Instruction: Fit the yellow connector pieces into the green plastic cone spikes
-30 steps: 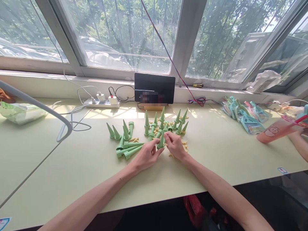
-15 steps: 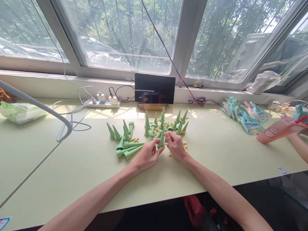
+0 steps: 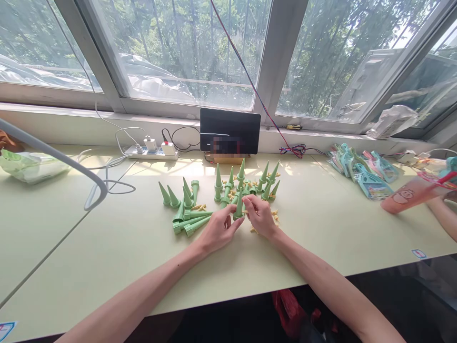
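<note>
- Head view: at right, a cup (image 3: 416, 188) holds pink drink (image 3: 392, 204); at left, a bag (image 3: 21, 166) has unclear pale contents (image 3: 50, 166).
- Left hand (image 3: 219, 227): thumb and fingers closed about the base of a spike (image 3: 239, 206).
- Right hand (image 3: 262, 216): fingers curled, pinching a yellow peg (image 3: 245, 212) against the spike's side.
- The spike points up between both hands, nearer than the other upright spikes (image 3: 218, 181).

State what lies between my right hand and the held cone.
Head view: a small yellow piece shows between your right hand and the upright green cone.
</note>
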The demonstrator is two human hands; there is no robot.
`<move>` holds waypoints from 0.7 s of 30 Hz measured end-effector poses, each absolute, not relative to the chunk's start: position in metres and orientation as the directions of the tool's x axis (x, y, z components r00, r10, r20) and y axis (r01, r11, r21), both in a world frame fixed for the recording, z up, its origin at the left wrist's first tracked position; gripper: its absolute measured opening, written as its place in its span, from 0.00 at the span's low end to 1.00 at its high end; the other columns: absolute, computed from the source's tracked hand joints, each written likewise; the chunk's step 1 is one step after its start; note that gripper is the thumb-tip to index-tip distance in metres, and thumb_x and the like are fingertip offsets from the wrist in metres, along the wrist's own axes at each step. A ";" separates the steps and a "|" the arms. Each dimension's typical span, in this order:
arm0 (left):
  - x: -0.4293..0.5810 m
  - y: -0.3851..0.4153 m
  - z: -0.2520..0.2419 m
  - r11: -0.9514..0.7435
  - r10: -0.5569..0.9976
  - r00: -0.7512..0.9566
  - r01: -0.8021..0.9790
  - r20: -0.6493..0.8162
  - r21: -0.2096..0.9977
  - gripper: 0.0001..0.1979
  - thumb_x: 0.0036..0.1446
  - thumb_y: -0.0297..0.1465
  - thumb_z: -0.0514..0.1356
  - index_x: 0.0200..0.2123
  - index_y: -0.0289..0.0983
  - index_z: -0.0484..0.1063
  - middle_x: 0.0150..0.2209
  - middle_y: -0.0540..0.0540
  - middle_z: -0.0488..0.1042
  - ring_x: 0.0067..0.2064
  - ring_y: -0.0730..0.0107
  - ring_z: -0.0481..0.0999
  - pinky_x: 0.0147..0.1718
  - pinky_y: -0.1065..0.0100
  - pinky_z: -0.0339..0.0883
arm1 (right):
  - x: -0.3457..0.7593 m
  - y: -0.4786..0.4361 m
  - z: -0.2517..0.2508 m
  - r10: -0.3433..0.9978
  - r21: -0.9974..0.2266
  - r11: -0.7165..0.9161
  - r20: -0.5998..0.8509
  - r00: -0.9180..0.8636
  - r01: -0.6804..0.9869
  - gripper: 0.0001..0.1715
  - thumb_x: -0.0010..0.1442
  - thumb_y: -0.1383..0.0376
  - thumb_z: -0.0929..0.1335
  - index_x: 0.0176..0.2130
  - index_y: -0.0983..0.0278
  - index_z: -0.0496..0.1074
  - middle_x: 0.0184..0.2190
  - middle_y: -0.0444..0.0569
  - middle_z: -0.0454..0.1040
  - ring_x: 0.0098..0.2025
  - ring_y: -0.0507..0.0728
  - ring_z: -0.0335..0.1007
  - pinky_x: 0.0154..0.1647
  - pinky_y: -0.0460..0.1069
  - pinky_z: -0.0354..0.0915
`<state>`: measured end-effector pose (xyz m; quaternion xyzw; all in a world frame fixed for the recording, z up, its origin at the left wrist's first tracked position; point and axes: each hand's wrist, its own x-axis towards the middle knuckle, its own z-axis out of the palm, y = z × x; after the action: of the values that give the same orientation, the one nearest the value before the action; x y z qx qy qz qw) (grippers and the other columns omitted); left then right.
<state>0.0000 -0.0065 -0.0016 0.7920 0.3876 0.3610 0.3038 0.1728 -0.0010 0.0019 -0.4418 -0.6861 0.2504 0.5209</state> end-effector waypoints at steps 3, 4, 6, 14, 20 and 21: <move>0.000 -0.006 -0.002 -0.545 0.819 0.448 0.408 0.360 0.733 0.12 0.63 0.39 0.57 0.44 0.36 0.67 0.20 0.59 0.59 0.20 0.78 0.58 0.24 0.72 0.54 | 0.172 -0.001 0.001 0.872 -0.800 0.473 0.486 -0.061 0.369 0.23 0.70 0.52 0.59 0.34 0.64 0.70 0.18 0.40 0.61 0.19 0.50 0.57 0.22 0.46 0.56; 0.000 -0.006 -0.001 -0.551 0.816 0.449 0.409 0.365 0.727 0.12 0.63 0.38 0.57 0.44 0.36 0.67 0.20 0.58 0.60 0.20 0.78 0.58 0.24 0.73 0.55 | 0.172 -0.001 0.001 0.873 -0.799 0.470 0.485 -0.060 0.376 0.23 0.70 0.51 0.58 0.34 0.63 0.70 0.18 0.40 0.61 0.19 0.51 0.57 0.22 0.46 0.56; 0.000 -0.007 -0.001 -0.563 0.810 0.451 0.412 0.376 0.717 0.12 0.63 0.38 0.57 0.44 0.36 0.67 0.21 0.58 0.62 0.21 0.78 0.59 0.24 0.73 0.56 | 0.172 -0.002 0.002 0.870 -0.791 0.472 0.490 -0.059 0.390 0.24 0.70 0.51 0.58 0.33 0.63 0.69 0.19 0.40 0.60 0.20 0.50 0.56 0.22 0.46 0.55; -0.001 -0.005 -0.005 -0.587 0.794 0.451 0.397 0.407 0.706 0.12 0.62 0.35 0.59 0.46 0.35 0.70 0.30 0.52 0.71 0.24 0.78 0.62 0.26 0.72 0.60 | 0.171 -0.001 0.000 0.868 -0.796 0.477 0.494 -0.055 0.374 0.25 0.71 0.51 0.57 0.28 0.62 0.64 0.18 0.39 0.57 0.20 0.50 0.53 0.23 0.46 0.54; -0.002 -0.002 -0.010 -0.609 0.781 0.442 0.381 0.441 0.696 0.13 0.63 0.34 0.59 0.50 0.38 0.71 0.34 0.50 0.73 0.25 0.79 0.63 0.27 0.73 0.62 | 0.172 -0.001 -0.002 0.886 -0.821 0.450 0.461 -0.057 0.352 0.25 0.71 0.51 0.57 0.30 0.62 0.65 0.16 0.39 0.57 0.18 0.50 0.54 0.21 0.46 0.54; -0.002 -0.003 -0.010 -0.606 0.783 0.442 0.382 0.438 0.698 0.13 0.63 0.34 0.59 0.50 0.38 0.70 0.35 0.50 0.73 0.25 0.79 0.63 0.27 0.73 0.62 | 0.172 -0.001 -0.002 0.887 -0.822 0.447 0.459 -0.055 0.354 0.25 0.71 0.50 0.57 0.30 0.62 0.66 0.16 0.39 0.57 0.18 0.50 0.54 0.21 0.46 0.54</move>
<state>-0.0016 -0.0027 -0.0099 0.8085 0.3603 0.3866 0.2591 0.1717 -0.0013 -0.0022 -0.4575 -0.6783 0.2595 0.5131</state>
